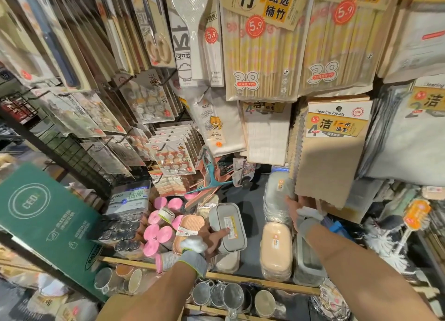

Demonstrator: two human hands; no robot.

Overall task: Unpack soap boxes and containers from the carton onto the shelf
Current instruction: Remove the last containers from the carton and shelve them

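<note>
My left hand (212, 240) holds a grey soap box (227, 226) with a yellow label, tilted above the shelf (250, 253). Beside it on the left lies a peach soap box (190, 229). My right hand (298, 208) reaches to the back right and touches a stack of grey wrapped soap boxes (277, 200), under a hanging beige cleaning towel (332, 166). A stack of peach soap boxes (275, 251) stands in front of that stack, and a grey container (309, 265) sits to its right. The green carton (45, 226) stands at the left.
Pink-lidded jars (159, 234) crowd the shelf's left part, with a garbage bag pack (130, 196) behind them. Chopstick packs (260, 51), cloths and carded goods hang overhead. Metal cups (216, 294) fill the lower shelf. A white duster (382, 238) lies at the right.
</note>
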